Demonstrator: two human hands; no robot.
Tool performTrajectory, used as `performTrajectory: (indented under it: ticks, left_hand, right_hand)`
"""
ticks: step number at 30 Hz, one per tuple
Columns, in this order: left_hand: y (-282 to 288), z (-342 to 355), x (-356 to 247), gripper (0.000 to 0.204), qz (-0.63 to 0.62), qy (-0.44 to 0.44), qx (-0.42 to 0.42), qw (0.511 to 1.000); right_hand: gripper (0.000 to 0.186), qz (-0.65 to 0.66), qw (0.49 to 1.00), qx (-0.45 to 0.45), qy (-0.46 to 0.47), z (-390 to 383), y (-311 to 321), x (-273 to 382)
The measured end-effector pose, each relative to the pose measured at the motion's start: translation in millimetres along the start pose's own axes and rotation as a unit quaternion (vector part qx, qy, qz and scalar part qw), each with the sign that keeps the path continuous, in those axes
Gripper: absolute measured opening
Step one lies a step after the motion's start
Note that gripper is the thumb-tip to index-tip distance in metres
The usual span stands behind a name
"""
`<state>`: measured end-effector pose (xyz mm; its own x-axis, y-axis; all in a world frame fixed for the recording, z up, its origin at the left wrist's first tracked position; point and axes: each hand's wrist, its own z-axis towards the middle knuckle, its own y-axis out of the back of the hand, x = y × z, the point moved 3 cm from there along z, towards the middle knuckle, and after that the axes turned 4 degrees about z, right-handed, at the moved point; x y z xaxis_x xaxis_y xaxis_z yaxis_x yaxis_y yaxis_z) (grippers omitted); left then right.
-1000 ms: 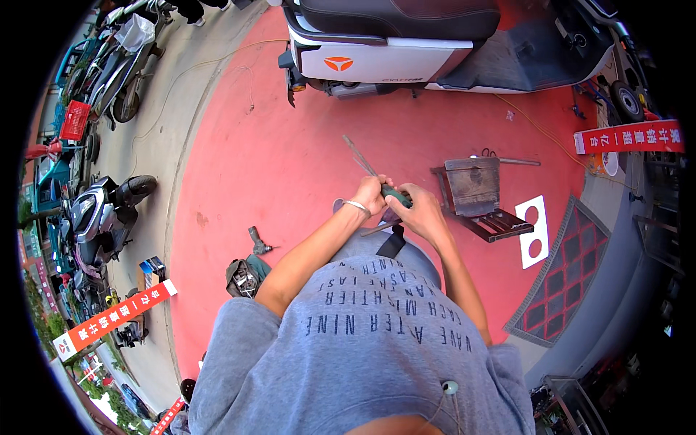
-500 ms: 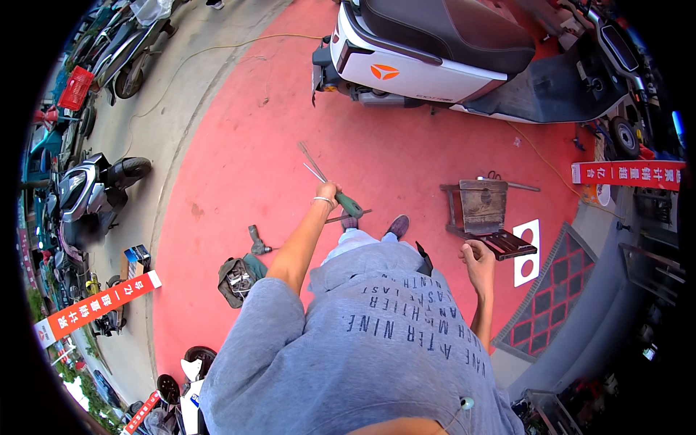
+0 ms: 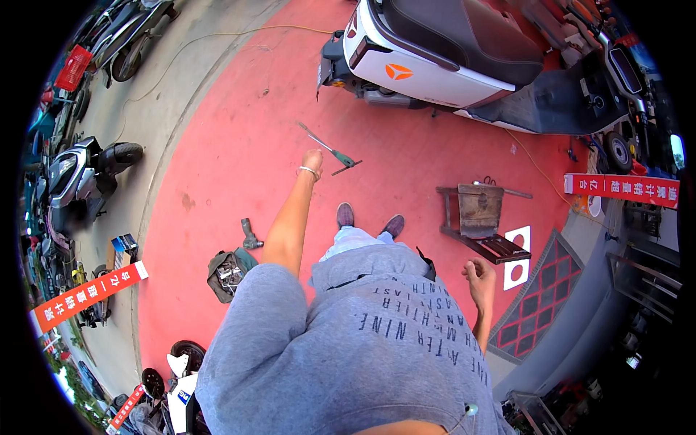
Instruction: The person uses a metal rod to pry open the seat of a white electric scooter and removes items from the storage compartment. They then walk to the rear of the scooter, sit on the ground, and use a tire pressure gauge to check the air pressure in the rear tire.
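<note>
My left hand point(image 3: 312, 160) reaches out over the red floor with its fingers closed. At the fingertips runs the thin shaft of a green-handled screwdriver point(image 3: 342, 157), its handle sticking out to the right past the hand. A thin dark rod point(image 3: 349, 167) crosses beside the end of that handle. The fingers partly hide where they meet the shaft. My right hand point(image 3: 480, 277) hangs loosely bent with nothing visible in it. Nearest to it is a small dark stool-like frame point(image 3: 499, 250) with a worn wooden board point(image 3: 479, 210).
A white scooter point(image 3: 420, 69) with a dark seat stands ahead. A drill-like tool point(image 3: 251, 235) and an open bag of metal pieces point(image 3: 229, 275) lie at left. At right are a white card with round holes point(image 3: 517, 255) and a grated mat point(image 3: 533, 308). My shoes point(image 3: 345, 214) are below.
My left arm has stretched farther forward and left. The screwdriver and rod have moved forward with it, and the handle shows clear of the hand. My right hand has dropped slightly back from the stool-like frame.
</note>
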<state>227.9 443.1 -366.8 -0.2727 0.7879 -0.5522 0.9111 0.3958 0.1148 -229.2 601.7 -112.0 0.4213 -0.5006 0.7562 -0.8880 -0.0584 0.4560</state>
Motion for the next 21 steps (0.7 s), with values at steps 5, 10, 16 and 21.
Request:
performTrajectory:
  ticks: [5, 10, 16, 21]
  left_hand:
    - [10, -49, 15, 0.036, -0.050, -0.025, 0.063, 0.996]
    - [35, -96, 42, 0.036, -0.042, -0.008, 0.043, 0.998]
    - [69, -138, 64, 0.034, -0.004, -0.011, -0.005, 1.000]
    - [85, -155, 88, 0.031, 0.075, -0.003, -0.033, 0.997]
  right_hand:
    - [0.023, -0.041, 0.998, 0.026, 0.039, 10, -6, 8]
    - [0.021, -0.060, 0.996, 0.028, 0.061, 23, 0, 26]
    - [0.021, -0.072, 0.991, 0.031, 0.107, 45, 10, 31]
    - [0.021, -0.018, 0.991, 0.021, 0.134, 55, 21, 49]
